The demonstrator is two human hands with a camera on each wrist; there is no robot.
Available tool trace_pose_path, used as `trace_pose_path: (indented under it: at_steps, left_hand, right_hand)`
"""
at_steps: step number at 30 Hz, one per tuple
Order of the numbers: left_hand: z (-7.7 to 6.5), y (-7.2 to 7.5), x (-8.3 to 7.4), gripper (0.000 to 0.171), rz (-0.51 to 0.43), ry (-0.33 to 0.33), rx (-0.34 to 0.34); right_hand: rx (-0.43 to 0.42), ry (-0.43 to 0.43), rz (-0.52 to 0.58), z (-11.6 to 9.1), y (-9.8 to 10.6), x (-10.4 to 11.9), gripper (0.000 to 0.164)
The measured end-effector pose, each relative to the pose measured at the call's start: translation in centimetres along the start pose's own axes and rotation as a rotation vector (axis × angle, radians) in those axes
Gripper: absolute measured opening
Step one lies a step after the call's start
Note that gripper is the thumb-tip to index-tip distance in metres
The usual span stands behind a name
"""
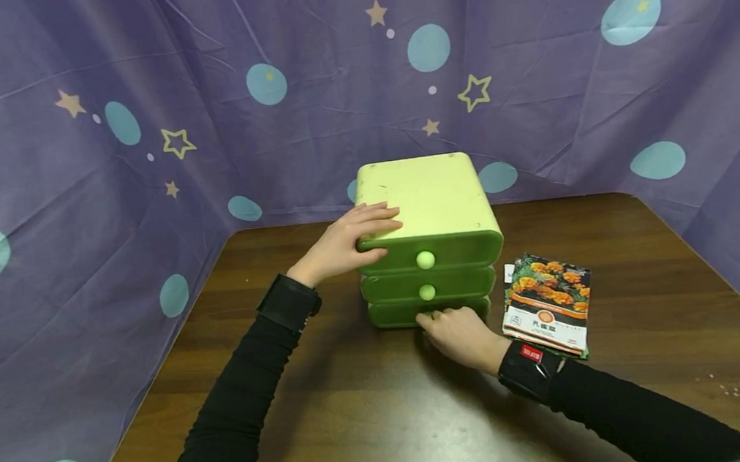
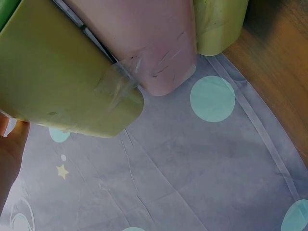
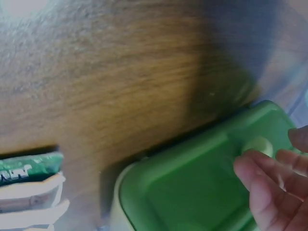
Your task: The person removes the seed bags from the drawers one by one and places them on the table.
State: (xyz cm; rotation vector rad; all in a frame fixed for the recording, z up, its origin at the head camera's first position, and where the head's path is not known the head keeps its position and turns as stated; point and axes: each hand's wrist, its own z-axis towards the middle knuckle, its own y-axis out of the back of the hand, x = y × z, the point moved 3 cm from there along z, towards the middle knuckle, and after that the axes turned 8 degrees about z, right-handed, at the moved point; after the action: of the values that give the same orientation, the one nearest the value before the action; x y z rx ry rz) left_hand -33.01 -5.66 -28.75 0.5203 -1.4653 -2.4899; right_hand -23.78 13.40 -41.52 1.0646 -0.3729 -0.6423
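A small cabinet with a pale yellow-green top point(image 1: 429, 189) stands on the table, its three green drawers pushed in. My left hand point(image 1: 347, 240) rests on its front left corner, fingers spread over the top and thumb at the front edge. In the left wrist view, fingertips point(image 2: 19, 132) show beside the cabinet's yellow-green side point(image 2: 62, 72). At the bottom drawer, my right hand point(image 1: 461, 337) pinches the round knob point(image 3: 260, 144), which its fingers mostly hide in the head view. The bottom drawer front point(image 3: 192, 187) fills much of the right wrist view.
Right of the cabinet lies a stack of packets with orange flowers point(image 1: 544, 304). The brown wooden table point(image 1: 360, 422) runs back to a purple curtain point(image 1: 333, 117) with stars and blue ovals. Clear tape point(image 2: 118, 82) clings to the cabinet's side.
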Motion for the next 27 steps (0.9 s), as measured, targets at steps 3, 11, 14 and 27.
trace_pose_path:
  at_steps: [3,11,14,27]
  left_hand:
    - [-0.1,0.0,0.1,0.044,0.007,-0.006,-0.005]
    - [0.0,-0.4,0.1,0.044,0.011,-0.013,-0.009]
    - [0.2,-0.6,0.1,0.044,0.013,-0.02,-0.003]
    - [0.5,0.1,-0.4,0.034,0.015,0.028,0.107]
  right_hand:
    - [-0.034,0.023,0.012,0.0,1.1,0.4,0.03]
    - [-0.198,0.12,0.06,0.3,5.0,1.5,0.02]
    - [-0.309,0.158,0.064,0.4,6.6,1.6,0.027]
    - [-0.495,0.071,0.101,2.9,12.3,-2.4,0.015]
